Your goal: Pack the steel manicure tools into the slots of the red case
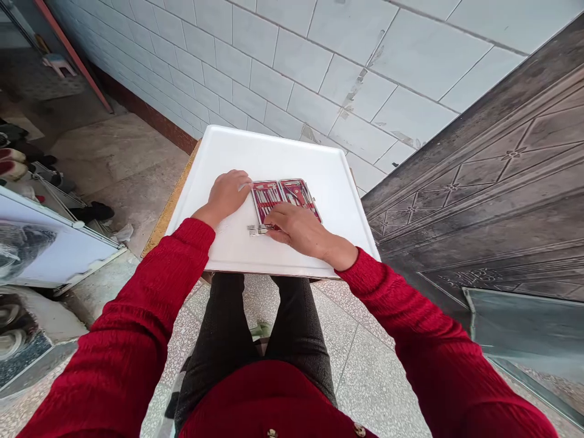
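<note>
A manicure set case [281, 190] lies open on a white board [274, 148], its red lining holding several slim silver tools in both halves. My left hand [229, 191] is at the case's left edge, its fingers curled against the upper corner. Over the lower part of the case reaches my right hand [301, 230], thumb and fingers pinched together. A small silver nail clipper [261, 230] pokes out from its fingertips, just off the case's near edge; part of it is hidden by the fingers. A pale printed patch [252, 230] shows at the clipper's left end.
The white board has a raised rim and rests on a wooden-edged table [170, 204]. A white tiled wall [283, 79] stands behind it. On the right is a dark panelled door [483, 176]; on the left, a white cabinet [55, 237] and cluttered floor.
</note>
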`<state>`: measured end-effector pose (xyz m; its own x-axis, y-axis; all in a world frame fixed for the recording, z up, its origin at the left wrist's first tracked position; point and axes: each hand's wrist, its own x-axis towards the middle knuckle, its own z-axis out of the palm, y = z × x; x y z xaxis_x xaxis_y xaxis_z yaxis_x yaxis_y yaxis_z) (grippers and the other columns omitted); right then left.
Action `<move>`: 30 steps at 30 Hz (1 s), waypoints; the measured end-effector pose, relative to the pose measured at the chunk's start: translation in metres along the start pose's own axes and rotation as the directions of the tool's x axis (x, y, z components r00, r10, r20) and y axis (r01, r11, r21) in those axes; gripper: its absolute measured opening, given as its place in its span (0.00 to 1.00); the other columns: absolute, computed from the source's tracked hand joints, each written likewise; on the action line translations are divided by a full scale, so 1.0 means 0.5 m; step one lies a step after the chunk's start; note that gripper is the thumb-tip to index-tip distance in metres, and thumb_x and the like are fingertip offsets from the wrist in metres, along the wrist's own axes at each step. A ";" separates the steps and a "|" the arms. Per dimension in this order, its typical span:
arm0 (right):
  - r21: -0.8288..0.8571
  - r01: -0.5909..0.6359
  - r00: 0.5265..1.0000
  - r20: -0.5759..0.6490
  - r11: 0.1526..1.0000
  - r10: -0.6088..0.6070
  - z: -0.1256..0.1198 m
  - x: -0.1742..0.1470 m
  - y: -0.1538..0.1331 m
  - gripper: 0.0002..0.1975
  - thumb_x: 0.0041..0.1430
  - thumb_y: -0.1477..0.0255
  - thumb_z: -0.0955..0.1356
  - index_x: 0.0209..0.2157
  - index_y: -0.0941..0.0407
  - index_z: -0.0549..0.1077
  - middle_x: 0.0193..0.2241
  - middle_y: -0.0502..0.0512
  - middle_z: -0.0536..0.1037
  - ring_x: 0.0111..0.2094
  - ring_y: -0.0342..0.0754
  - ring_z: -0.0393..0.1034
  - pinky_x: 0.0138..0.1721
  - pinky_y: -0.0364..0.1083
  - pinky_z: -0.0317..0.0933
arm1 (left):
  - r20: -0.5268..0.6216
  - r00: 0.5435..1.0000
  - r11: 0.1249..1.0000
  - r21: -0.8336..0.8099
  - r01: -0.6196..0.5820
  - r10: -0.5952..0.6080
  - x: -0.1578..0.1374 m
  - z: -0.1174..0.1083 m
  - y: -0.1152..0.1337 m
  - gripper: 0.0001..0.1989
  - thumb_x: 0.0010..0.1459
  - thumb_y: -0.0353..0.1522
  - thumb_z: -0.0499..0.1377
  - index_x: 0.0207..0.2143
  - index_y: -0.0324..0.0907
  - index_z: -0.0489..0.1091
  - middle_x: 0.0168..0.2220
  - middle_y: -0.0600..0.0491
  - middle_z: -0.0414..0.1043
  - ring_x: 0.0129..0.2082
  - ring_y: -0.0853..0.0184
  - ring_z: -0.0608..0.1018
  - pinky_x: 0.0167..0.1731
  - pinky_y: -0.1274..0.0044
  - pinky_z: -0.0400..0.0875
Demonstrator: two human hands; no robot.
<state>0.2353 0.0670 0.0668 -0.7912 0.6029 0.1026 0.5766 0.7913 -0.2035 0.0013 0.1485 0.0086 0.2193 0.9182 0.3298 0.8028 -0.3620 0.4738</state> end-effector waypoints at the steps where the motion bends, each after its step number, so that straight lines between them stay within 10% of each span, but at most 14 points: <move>1: -0.010 -0.011 1.000 0.009 1.000 0.011 0.008 0.017 -0.015 0.07 0.72 0.70 0.68 0.45 0.58 0.78 0.44 0.61 0.78 0.47 0.55 0.69 0.44 0.50 0.59 | -0.003 1.000 1.000 -0.016 0.013 -0.013 0.001 -0.002 -0.002 0.15 0.68 0.34 0.52 0.42 0.44 0.79 0.55 0.50 0.80 0.56 0.57 0.78 0.59 0.63 0.71; 11: -0.030 -0.172 0.984 -0.050 0.985 0.170 0.042 0.069 -0.058 0.10 0.72 0.66 0.69 0.44 0.58 0.79 0.43 0.62 0.80 0.45 0.56 0.71 0.45 0.50 0.60 | -0.053 0.999 1.000 0.008 0.008 -0.007 0.005 0.000 -0.015 0.16 0.67 0.32 0.52 0.43 0.46 0.81 0.60 0.49 0.77 0.60 0.56 0.77 0.62 0.61 0.72; 18: -0.061 -0.523 0.852 -0.044 0.850 0.521 -0.026 0.103 0.004 0.12 0.71 0.69 0.66 0.39 0.56 0.81 0.37 0.59 0.84 0.39 0.54 0.77 0.37 0.48 0.60 | -0.032 0.999 0.999 0.042 -0.031 0.032 0.001 0.001 -0.009 0.15 0.67 0.31 0.53 0.41 0.45 0.81 0.56 0.46 0.78 0.59 0.52 0.76 0.61 0.55 0.72; 30: -0.276 -0.565 0.780 0.127 0.777 0.612 -0.027 0.233 0.029 0.17 0.66 0.66 0.69 0.48 0.62 0.82 0.46 0.73 0.84 0.48 0.65 0.80 0.43 0.52 0.72 | -0.026 0.999 0.999 0.028 -0.035 0.036 -0.004 0.000 -0.003 0.13 0.66 0.29 0.54 0.43 0.43 0.80 0.52 0.45 0.80 0.57 0.53 0.77 0.60 0.58 0.71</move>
<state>0.1543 0.1499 0.0887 -0.2902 0.9420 -0.1686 0.9516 0.3026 0.0527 -0.0002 0.1473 0.0072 0.2336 0.9003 0.3672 0.8096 -0.3893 0.4394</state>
